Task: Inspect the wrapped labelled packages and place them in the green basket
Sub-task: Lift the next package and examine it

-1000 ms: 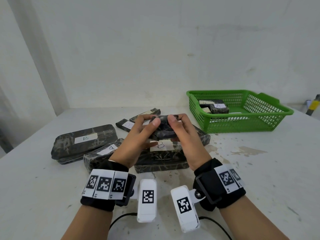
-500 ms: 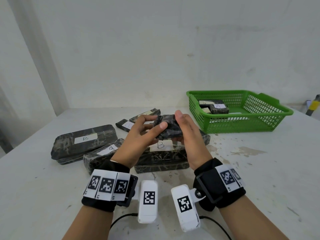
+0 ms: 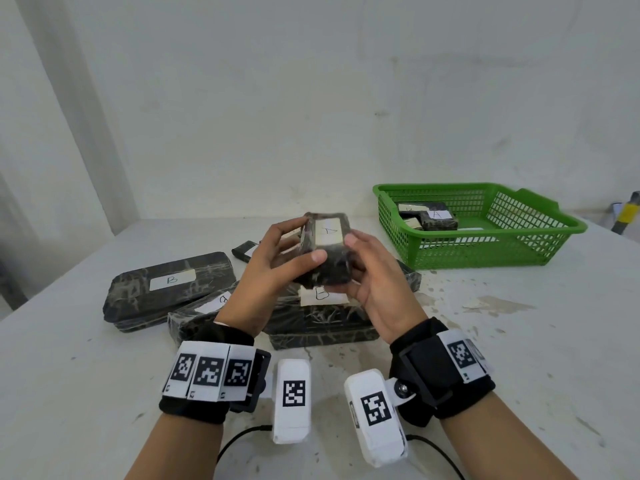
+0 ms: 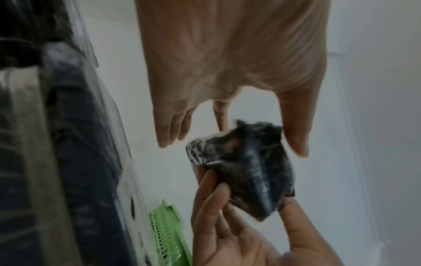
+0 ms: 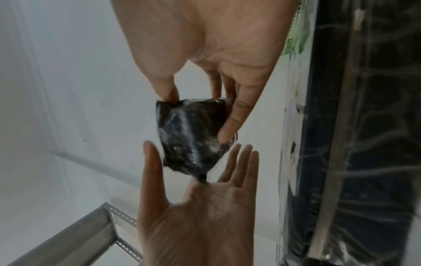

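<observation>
A small dark wrapped package (image 3: pixel 329 233) is held upright above the table, its white label facing me. My right hand (image 3: pixel 353 268) grips it, thumb on one edge and fingers curled under and behind it. In the right wrist view that grip on the package (image 5: pixel 191 136) shows plainly. My left hand (image 3: pixel 298 244) has straight fingers; its thumb lies against the package (image 4: pixel 246 171) and most fingers stand clear. The green basket (image 3: pixel 495 233) stands at the back right with a package labelled A (image 3: pixel 436 216) inside.
Several wrapped packages lie on the white table under and left of my hands: a long one labelled B (image 3: pixel 169 285), another labelled B (image 3: pixel 322 320), smaller ones (image 3: pixel 246 251) behind. A wall stands close behind. A yellow-banded object (image 3: pixel 627 213) sits at the far right.
The package has been turned from lying flat to upright, so its label now faces me. My left hand's fingers have straightened and loosened while my right hand keeps its grip.
</observation>
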Motion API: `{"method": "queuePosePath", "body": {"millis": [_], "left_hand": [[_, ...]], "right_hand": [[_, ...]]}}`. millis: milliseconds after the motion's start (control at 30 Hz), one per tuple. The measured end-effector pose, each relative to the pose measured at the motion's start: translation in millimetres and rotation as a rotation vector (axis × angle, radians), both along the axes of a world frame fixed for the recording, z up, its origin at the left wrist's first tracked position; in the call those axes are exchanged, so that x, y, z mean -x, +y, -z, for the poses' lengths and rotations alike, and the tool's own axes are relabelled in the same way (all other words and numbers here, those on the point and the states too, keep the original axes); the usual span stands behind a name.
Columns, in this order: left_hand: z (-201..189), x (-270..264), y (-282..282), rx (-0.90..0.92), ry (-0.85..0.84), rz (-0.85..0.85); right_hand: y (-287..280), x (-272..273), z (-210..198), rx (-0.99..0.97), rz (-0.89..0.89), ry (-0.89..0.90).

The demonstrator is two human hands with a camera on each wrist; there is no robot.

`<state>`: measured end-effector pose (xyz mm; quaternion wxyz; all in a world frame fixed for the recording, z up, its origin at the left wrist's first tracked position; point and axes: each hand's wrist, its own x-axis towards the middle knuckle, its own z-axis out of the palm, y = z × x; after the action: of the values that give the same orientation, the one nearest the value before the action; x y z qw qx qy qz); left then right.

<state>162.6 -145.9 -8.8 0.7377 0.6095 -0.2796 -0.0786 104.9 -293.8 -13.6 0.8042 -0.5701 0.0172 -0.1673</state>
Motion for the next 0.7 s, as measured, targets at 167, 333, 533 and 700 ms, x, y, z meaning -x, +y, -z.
{"method": "queuePosePath", "body": {"millis": [167, 333, 533, 700], "left_hand": [[0.6, -0.6, -0.2, -0.003, 0.005, 0.005], [7.8, -6.9, -0.4, 0.001, -0.005, -0.061], [6.4, -5.5, -0.2, 0.029, -0.005, -0.018], [0.6, -0.3, -0.9, -0.055, 0.044, 0.069]], "right_hand": [[-4.2, 1.0, 2.0, 0.059, 0.023, -0.041], [-4.1, 0.7, 2.4, 0.133, 0.051, -0.069], [-6.7, 3.3, 1.1, 0.176, 0.109, -0.167], [-6.6, 1.1, 3.3, 0.122, 0.056, -0.251]]}}
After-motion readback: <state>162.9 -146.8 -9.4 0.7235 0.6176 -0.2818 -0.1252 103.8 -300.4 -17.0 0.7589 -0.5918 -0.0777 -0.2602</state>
